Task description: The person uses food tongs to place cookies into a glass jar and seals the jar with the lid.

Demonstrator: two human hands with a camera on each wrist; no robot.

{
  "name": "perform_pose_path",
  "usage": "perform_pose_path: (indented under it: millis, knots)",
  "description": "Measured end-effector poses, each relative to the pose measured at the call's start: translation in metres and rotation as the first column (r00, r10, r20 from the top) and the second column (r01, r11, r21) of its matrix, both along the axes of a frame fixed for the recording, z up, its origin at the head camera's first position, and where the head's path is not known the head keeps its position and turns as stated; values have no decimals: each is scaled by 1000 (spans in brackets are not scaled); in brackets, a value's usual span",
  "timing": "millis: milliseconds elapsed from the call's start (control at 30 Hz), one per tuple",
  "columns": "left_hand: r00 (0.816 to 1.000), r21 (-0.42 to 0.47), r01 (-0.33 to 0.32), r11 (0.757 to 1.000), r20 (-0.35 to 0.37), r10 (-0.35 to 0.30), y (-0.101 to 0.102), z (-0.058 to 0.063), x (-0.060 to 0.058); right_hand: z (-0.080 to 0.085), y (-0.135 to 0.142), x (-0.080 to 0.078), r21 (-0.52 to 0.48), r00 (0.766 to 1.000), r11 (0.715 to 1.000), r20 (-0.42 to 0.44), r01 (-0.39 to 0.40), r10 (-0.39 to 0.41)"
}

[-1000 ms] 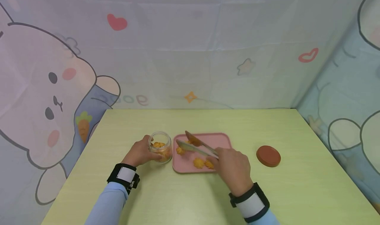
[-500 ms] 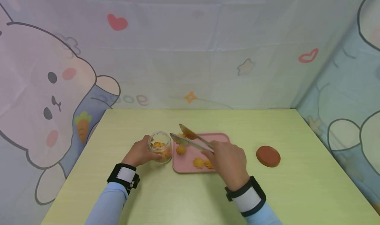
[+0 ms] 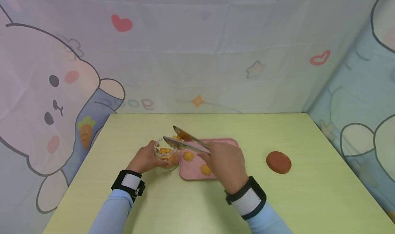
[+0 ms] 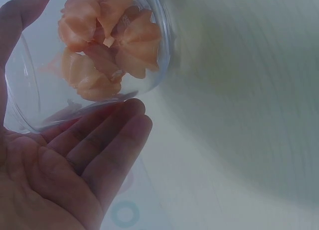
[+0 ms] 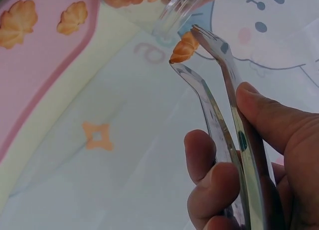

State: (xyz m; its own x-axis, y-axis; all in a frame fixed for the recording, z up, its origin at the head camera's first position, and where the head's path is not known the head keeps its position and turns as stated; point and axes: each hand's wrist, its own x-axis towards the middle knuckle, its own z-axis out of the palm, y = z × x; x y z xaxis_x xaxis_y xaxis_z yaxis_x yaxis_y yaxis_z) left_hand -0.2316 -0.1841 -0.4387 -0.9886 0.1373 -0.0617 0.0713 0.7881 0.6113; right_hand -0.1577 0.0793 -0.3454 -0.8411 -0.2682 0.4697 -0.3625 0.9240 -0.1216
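My left hand holds an open glass jar around its side, near the left edge of a pink tray. Several golden, ridged cookies lie inside the jar. With its thumb and curled fingers, my right hand grips metal tongs. Between the tong tips a single cookie is pinched. In the head view the tips overlap the jar's mouth from the upper right. Further cookies rest on the tray, part of which my right hand covers.
A round reddish-brown lid lies on the pale yellow table, right of the tray. Behind the table's far edge hangs a printed cloth backdrop.
My right hand has carried the tongs and cookie leftward, from over the tray to the jar's mouth. The left hand and jar have stayed in place.
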Motion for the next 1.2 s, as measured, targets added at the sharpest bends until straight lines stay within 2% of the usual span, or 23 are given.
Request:
perform_pose_path:
  millis: [200,433,800,900,1067,1200]
  knots:
    - [1000,17,-10,1000,22,10,1,-1,-1,1,-8,-4,2,998,999,-39,-45,45]
    - [999,26,-14,1000,37,13,1,-2,-2,2,-16,-6,-5,999,999,23,-34,34]
    - [1000,27,-6,1000,14,6,2,0,-1,0,-20,-10,-4,999,1000,44,-17,18]
    - [1000,25,-5,1000,4,4,2,1,0,-1,-17,-10,11,1000,1000,14,-12,12]
    - [1000,20,-4,1000,-2,4,1,2,1,-2,-8,-12,62,997,998,-82,-3,8]
    - [1000,11,-4,1000,-3,4,1,3,2,-3,-3,-12,54,995,998,-94,-11,16]
